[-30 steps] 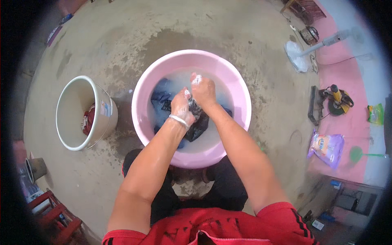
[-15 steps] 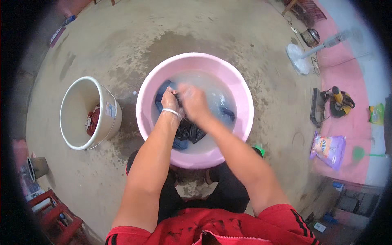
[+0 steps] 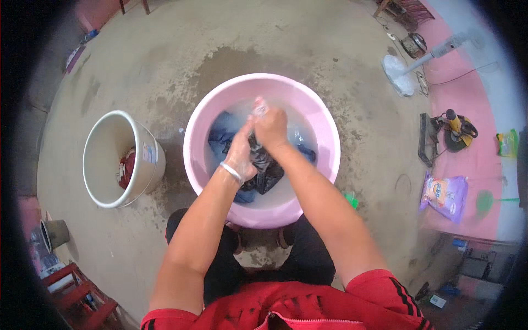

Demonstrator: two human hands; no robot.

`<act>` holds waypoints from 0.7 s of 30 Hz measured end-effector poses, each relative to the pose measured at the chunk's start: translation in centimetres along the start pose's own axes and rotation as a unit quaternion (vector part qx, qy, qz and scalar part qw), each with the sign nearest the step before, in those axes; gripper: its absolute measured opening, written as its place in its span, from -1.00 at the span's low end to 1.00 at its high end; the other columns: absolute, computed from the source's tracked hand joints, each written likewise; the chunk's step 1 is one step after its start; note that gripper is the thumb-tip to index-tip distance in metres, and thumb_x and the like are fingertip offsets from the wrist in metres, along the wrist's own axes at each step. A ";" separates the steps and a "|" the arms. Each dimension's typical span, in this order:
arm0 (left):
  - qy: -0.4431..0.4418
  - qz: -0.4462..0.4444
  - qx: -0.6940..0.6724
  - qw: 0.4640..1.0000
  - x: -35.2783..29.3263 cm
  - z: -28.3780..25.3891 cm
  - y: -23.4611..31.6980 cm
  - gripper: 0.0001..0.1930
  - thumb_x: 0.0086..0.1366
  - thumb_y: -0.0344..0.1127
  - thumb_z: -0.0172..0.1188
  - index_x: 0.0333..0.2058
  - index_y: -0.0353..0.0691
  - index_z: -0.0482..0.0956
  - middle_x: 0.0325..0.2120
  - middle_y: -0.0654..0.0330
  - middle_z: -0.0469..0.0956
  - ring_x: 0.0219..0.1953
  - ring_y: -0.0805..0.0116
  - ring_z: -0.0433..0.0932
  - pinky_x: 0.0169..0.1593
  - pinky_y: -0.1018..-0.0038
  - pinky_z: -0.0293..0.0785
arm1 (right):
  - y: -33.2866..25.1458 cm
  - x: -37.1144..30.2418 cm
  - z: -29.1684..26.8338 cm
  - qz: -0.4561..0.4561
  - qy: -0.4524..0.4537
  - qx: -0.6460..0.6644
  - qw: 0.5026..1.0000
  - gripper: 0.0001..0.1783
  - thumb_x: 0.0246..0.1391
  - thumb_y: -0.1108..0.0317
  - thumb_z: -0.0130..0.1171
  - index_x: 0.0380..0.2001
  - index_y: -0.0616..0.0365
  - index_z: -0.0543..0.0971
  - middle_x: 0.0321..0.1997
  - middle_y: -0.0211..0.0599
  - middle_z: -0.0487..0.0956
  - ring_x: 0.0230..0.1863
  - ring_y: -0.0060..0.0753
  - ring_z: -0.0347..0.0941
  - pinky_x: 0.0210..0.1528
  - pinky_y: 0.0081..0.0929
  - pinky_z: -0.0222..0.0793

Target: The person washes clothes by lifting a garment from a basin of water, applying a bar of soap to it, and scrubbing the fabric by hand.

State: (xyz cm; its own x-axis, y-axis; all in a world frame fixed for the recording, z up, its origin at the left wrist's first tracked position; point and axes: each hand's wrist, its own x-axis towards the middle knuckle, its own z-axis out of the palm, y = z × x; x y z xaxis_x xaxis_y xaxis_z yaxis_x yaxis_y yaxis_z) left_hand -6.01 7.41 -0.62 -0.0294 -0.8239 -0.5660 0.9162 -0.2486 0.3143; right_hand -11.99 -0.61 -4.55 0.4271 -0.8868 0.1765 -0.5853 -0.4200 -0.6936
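Two bare hands work together over a pink round basin [image 3: 324,132] set on a wet concrete floor [image 3: 165,60]. Left hand [image 3: 240,157], with a pale bangle at the wrist, is closed around a dark wet garment [image 3: 264,170]; right hand [image 3: 270,125] is clenched on the same garment just above it, the two hands touching. The garment hangs from the grip into cloudy, soapy water; its lower part lies against the near wall of the basin. A blue cloth [image 3: 223,132] lies submerged at the left side of the basin.

To the person's left, well apart from the basin's centre but close to its rim, stands a white bucket [image 3: 104,165], tilted in view, with a red cloth [image 3: 127,168] at its bottom and a small rectangular label, blue and pale, on its outer wall.

To the right, on a pink floor strip [image 3: 473,165], lies a purple soft pouch [image 3: 444,193], roughly rectangular, with an orange and white panel on its face; printing too small to tell. Further right, near the edge, sits a green and yellow packet [image 3: 507,143], partly cut off. A yellow and black power tool [image 3: 456,129] lies between them. A standing fan's white base [image 3: 399,74] is behind it.

A small green object [image 3: 351,199] lies just beside the basin's right near rim.
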 end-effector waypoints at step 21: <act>0.051 0.176 -0.051 0.982 3.5 -3.9 1.0 -0.80 0.24 -0.21 0.10 -0.32 -0.24 0.48 -0.48 0.21 0.48 -0.46 0.33 0.48 -0.36 0.36 0.45 | -3.3 -2.4 1.4 -0.128 0.014 0.006 0.992 -0.85 -0.17 0.29 0.16 -0.61 0.14 0.56 -0.55 -0.07 0.54 -0.47 0.01 0.51 -0.39 -0.24 0.43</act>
State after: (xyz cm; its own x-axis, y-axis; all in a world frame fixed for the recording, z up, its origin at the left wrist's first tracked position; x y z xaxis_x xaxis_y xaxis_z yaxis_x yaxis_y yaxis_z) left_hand -3.64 6.23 -5.30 0.3318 -0.7926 -0.5115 0.8979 0.0991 0.4289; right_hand -10.06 3.16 -3.68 0.5407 -0.7569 0.3670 -0.4526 -0.6295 -0.6316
